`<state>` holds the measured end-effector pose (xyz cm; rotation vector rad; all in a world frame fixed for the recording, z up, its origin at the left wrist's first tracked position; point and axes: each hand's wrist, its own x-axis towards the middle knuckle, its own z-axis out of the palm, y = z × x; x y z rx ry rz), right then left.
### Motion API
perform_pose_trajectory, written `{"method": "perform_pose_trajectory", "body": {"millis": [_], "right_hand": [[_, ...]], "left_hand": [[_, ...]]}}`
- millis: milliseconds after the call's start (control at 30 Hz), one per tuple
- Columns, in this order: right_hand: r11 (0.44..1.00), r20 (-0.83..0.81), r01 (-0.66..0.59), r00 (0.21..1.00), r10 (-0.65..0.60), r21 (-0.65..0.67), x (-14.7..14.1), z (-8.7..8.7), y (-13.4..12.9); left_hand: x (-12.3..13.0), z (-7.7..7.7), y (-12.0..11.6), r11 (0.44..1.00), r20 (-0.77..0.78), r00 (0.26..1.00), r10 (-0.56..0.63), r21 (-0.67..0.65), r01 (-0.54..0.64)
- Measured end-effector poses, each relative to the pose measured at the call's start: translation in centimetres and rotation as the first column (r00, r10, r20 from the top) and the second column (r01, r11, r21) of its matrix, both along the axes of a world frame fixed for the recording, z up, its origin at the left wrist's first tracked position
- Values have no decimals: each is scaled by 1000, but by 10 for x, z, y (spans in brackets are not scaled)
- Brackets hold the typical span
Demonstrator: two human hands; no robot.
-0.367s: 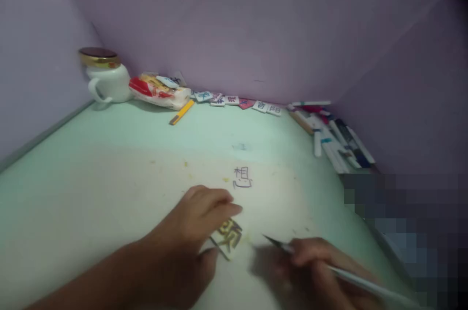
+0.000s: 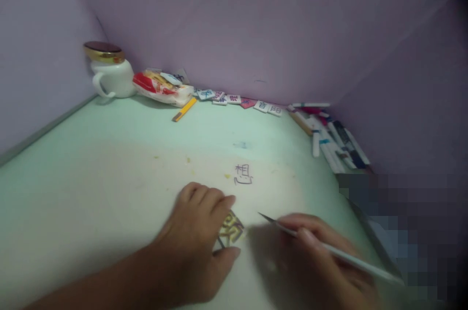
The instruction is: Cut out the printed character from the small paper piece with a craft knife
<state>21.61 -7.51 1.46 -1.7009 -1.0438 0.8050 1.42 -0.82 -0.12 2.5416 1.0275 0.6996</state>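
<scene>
My left hand [image 2: 199, 242] is closed round a small square tile [image 2: 233, 229] with yellow, dark-edged character strokes. Thumb and fingers grip it at its edges and cover its left part. To the right, my right hand [image 2: 318, 251] holds a craft knife [image 2: 351, 262] like a pen. Its slim pale handle slants down to the right. The dark pointed blade [image 2: 266, 217] points left, a short gap from the tile and raised above its shadow. Just beyond the fingers, a handwritten character [image 2: 243, 174] is marked on the table [image 2: 120, 193]. Yellow crumbs [image 2: 227, 176] lie near it.
At the back left stand a white mug [image 2: 115, 80] with a gold-rimmed lid [image 2: 104, 51], a red-and-white packet [image 2: 161, 88] and a yellow stick [image 2: 185, 110]. Several character tiles [image 2: 233, 99] line the wall. Markers [image 2: 329, 139] are heaped at the right.
My left thumb has moved up and right against the tile's near edge, and the tile has turned. My right hand has risen with the craft knife, its blade slightly farther up and left.
</scene>
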Motion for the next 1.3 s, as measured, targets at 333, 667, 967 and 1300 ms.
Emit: {"method": "perform_pose_trajectory", "body": {"millis": [333, 667, 967, 1300], "right_hand": [[866, 44, -316, 945, 325, 389, -2, -36, 20], [799, 331, -550, 821, 465, 243, 1, -25, 16], [775, 319, -554, 826, 465, 303, -3, -30, 16], [853, 172, -268, 962, 212, 447, -15, -29, 20]], "left_hand": [[-3, 2, 3, 996, 46, 998, -53, -66, 56], [0, 0, 4, 993, 77, 995, -64, -98, 72], [0, 2, 5, 991, 60, 997, -53, -120, 60], [1, 1, 6, 986, 49, 998, -31, -164, 38]]}}
